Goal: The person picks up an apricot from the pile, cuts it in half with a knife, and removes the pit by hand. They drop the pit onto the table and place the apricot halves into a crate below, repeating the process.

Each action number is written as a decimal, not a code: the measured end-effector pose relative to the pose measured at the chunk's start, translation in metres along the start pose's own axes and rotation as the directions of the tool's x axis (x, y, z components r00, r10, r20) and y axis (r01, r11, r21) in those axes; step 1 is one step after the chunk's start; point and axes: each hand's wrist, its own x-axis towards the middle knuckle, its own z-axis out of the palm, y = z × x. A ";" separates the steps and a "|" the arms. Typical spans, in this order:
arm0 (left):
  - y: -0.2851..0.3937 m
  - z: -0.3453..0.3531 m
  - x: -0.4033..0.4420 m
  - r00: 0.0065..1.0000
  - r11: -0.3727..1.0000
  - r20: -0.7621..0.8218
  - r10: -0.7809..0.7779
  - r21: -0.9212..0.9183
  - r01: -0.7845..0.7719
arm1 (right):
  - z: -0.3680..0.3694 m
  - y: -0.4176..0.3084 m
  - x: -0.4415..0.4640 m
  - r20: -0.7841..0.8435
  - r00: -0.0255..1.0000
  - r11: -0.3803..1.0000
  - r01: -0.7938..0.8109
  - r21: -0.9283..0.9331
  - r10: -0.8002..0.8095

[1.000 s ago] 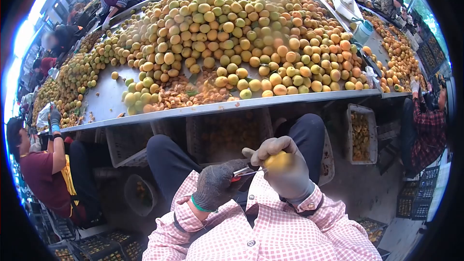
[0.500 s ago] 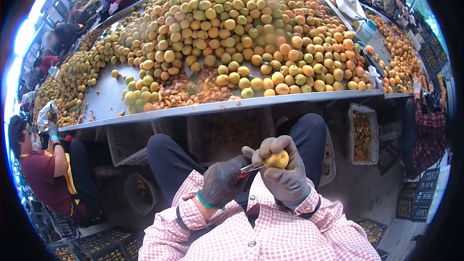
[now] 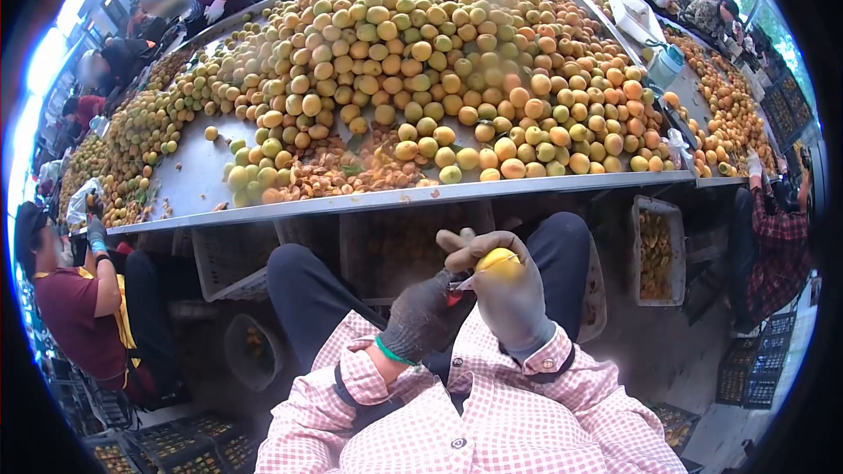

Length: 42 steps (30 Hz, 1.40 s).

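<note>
My left hand, in a dark glove with a green cuff, is closed round a small red-handled cutting tool. Its metal blade points right, against or very near the fruit. In my right hand, in a grey-brown glove, a yellow fruit is gripped, with a line across its skin. Both hands are close together above my lap, in front of the sorting table. Part of the right hand is blurred.
A large heap of yellow-orange fruit covers the table, with split pieces near its front edge. Crates and a bucket stand below. A person in maroon sits left; another in plaid is right.
Both hands have shifted slightly, and the right hand has turned with the fruit, which now sits higher. The tool stays in my left hand.
</note>
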 end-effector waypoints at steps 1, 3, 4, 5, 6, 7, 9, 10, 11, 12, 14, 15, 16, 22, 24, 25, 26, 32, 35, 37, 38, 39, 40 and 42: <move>0.005 0.001 0.000 0.999 0.999 -0.016 -0.033 -0.011 0.033 | 0.004 0.001 0.002 -0.002 0.999 0.999 0.050 0.012 -0.050; 0.003 0.002 -0.003 0.999 0.998 -0.038 -0.033 -0.046 0.032 | 0.005 0.000 0.004 0.025 0.998 0.996 0.064 0.054 -0.066; -0.005 0.005 -0.006 0.999 0.999 -0.039 -0.033 -0.043 0.031 | 0.006 0.000 0.004 0.045 0.995 0.992 0.080 0.095 -0.084; -0.013 0.008 -0.008 0.997 0.998 -0.072 0.004 -0.059 -0.009 | 0.007 0.002 0.005 0.047 0.995 0.992 0.083 0.097 -0.088; -0.017 0.009 -0.007 0.994 0.996 -0.104 0.044 -0.074 -0.052 | 0.008 0.006 0.005 0.039 0.994 0.986 0.093 0.141 -0.100; -0.020 0.011 -0.007 0.993 0.995 -0.103 0.053 -0.074 -0.061 | 0.007 0.009 0.005 0.029 0.993 0.978 0.105 0.182 -0.112; -0.025 0.016 -0.005 0.995 0.976 -0.050 -0.090 -0.201 0.079 | 0.005 0.008 0.001 -0.067 0.997 0.981 0.047 0.190 -0.035; -0.031 0.020 -0.007 0.996 0.976 -0.046 -0.082 -0.205 0.071 | 0.004 0.007 0.001 -0.160 0.986 0.978 -0.015 0.209 0.049; -0.039 0.022 -0.013 0.995 0.968 -0.048 -0.090 -0.241 0.076 | -0.005 0.005 0.002 -0.030 0.999 0.961 -0.028 0.275 0.038; -0.041 0.021 -0.017 0.994 0.957 -0.049 -0.102 -0.277 0.085 | -0.010 -0.002 0.001 -0.037 0.999 0.962 -0.024 0.271 0.035; -0.046 0.014 -0.026 0.987 0.933 -0.035 -0.154 -0.334 0.134 | -0.017 -0.018 -0.001 -0.083 0.979 0.874 -0.129 0.469 0.188; -0.044 0.009 -0.028 0.978 0.905 -0.022 -0.207 -0.385 0.183 | -0.021 -0.028 -0.001 -0.038 0.973 0.869 -0.185 0.459 0.227; -0.043 0.004 -0.028 0.979 0.904 -0.018 -0.202 -0.387 0.180 | -0.024 -0.030 -0.003 -0.044 0.974 0.871 -0.179 0.457 0.223; -0.030 -0.012 -0.017 0.990 0.892 -0.005 -0.143 -0.433 0.127 | -0.028 -0.028 -0.004 -0.288 0.918 0.765 -0.388 -0.514 0.273; -0.022 -0.012 -0.015 0.986 0.903 0.026 -0.165 -0.398 0.162 | -0.022 -0.023 -0.003 -0.254 0.898 0.855 -0.427 -0.294 0.360; -0.019 -0.012 -0.013 0.980 0.911 0.057 -0.191 -0.361 0.198 | -0.016 -0.018 -0.002 -0.172 0.931 0.923 -0.350 -0.162 0.323; -0.014 -0.013 -0.013 0.980 0.912 0.053 -0.189 -0.360 0.196 | -0.012 -0.016 0.000 -0.096 0.957 0.961 -0.276 -0.017 0.273; -0.012 -0.017 -0.015 0.996 0.996 -0.012 -0.090 -0.026 0.090 | -0.016 -0.005 -0.002 0.009 0.981 0.969 -0.190 -0.156 0.194; -0.010 -0.021 -0.014 0.998 0.998 -0.024 -0.051 0.020 0.051 | -0.009 -0.002 -0.003 0.006 0.992 0.992 -0.128 0.013 0.128; -0.010 -0.023 -0.013 0.999 0.999 -0.031 -0.017 0.042 0.018 | -0.009 0.002 -0.003 0.051 0.994 0.995 -0.101 -0.018 0.102; -0.011 -0.024 -0.013 1.000 0.997 -0.022 -0.002 0.073 0.003 | -0.009 0.004 -0.002 0.096 0.993 0.996 -0.070 -0.050 0.074; -0.012 -0.025 -0.013 1.000 0.995 -0.011 0.012 0.103 -0.010 | -0.008 0.004 -0.003 0.085 0.992 0.995 -0.088 -0.035 0.091; -0.013 -0.025 -0.014 1.000 0.995 -0.009 0.009 0.100 -0.008 | -0.011 0.005 -0.003 0.081 0.992 0.995 -0.091 -0.035 0.094; -0.015 -0.026 -0.014 1.000 0.990 0.004 0.024 0.140 -0.024 | -0.016 0.009 -0.002 0.172 0.985 0.997 -0.001 -0.076 0.014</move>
